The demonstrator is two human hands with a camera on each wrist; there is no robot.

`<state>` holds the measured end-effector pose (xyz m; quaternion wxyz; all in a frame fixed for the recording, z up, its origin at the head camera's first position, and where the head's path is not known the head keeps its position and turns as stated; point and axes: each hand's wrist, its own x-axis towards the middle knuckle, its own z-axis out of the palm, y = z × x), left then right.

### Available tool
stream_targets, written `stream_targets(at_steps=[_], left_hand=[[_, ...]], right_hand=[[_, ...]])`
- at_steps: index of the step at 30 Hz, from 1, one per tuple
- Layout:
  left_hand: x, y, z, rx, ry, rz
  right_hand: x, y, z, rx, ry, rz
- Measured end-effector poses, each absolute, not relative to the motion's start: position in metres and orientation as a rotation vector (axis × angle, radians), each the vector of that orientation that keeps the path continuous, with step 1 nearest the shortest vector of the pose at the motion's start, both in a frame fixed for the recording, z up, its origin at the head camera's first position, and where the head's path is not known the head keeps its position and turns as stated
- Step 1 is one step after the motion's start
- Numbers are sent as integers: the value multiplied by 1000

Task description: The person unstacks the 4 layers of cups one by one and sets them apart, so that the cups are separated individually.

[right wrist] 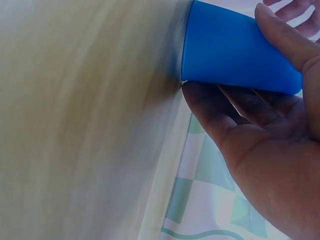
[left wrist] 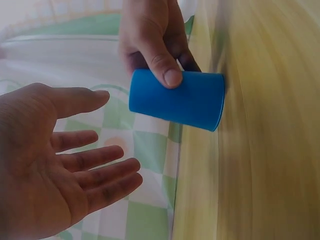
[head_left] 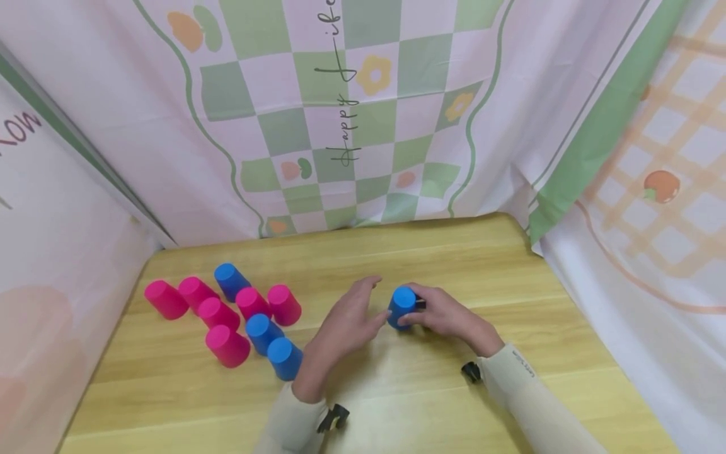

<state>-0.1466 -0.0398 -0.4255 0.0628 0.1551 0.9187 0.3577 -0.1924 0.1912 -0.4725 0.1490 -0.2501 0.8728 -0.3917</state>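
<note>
A blue cup (head_left: 401, 309), mouth down, is held at the middle of the table by my right hand (head_left: 445, 313). In the right wrist view the thumb lies on one side of the cup (right wrist: 232, 47) and the fingers on the other. Its rim is at the tabletop, though I cannot tell whether it touches. Just left of this cup is my left hand (head_left: 347, 320), holding nothing. The left wrist view shows that hand (left wrist: 52, 165) with its fingers extended and spread, apart from the cup (left wrist: 200, 102).
Several pink cups (head_left: 228, 347) and three blue cups, among them a near one (head_left: 285, 359), stand mouth down at the left of the wooden table (head_left: 408, 403). A checkered curtain (head_left: 368, 126) hangs along the back edge, with more cloth (head_left: 641, 265) at the right.
</note>
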Motion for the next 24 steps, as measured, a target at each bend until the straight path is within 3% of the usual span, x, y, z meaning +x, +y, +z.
stream_targets(at_steps=[24], left_hand=[[-156,-3,-436,606,2786,923]], right_hand=[[-187,229,-453,-587,2600,-955]])
